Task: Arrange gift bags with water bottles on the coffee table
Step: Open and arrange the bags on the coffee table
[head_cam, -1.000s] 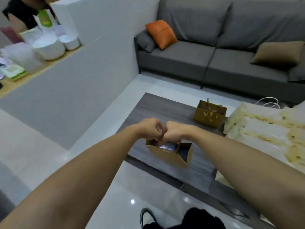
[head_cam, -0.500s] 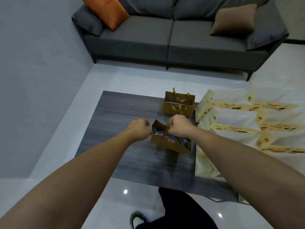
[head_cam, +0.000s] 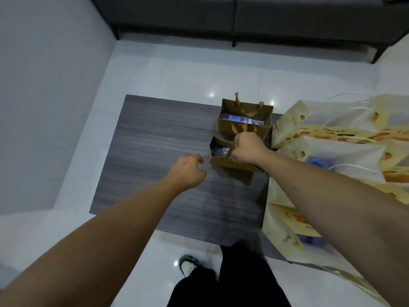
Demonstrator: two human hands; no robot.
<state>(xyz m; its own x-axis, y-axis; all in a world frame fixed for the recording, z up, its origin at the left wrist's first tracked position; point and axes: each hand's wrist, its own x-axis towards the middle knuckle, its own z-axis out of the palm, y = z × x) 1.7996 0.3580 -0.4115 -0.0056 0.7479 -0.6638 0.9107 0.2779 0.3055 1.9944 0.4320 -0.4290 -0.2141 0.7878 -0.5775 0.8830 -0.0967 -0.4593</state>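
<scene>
Two small brown gift bags stand on the dark wood coffee table (head_cam: 155,138). The near gift bag (head_cam: 223,161) holds a water bottle (head_cam: 219,151) with a bluish label. My right hand (head_cam: 246,149) grips this bag's handle at its top. The far gift bag (head_cam: 244,127) stands just behind it, upright, with another bottle (head_cam: 239,119) inside. My left hand (head_cam: 188,171) hovers over the table to the left of the near bag, fingers loosely curled, holding nothing.
Several large pale yellow bags with orange prints (head_cam: 332,151) lie over the table's right end and the floor. A grey sofa (head_cam: 243,16) runs along the back. A grey wall (head_cam: 44,85) stands at left. My legs and shoe (head_cam: 188,264) are at the table's near edge.
My left hand has let go of the near bag and drawn back to the left. My right hand keeps the handle, with the bag now close in front of the far bag. The view tilted down.
</scene>
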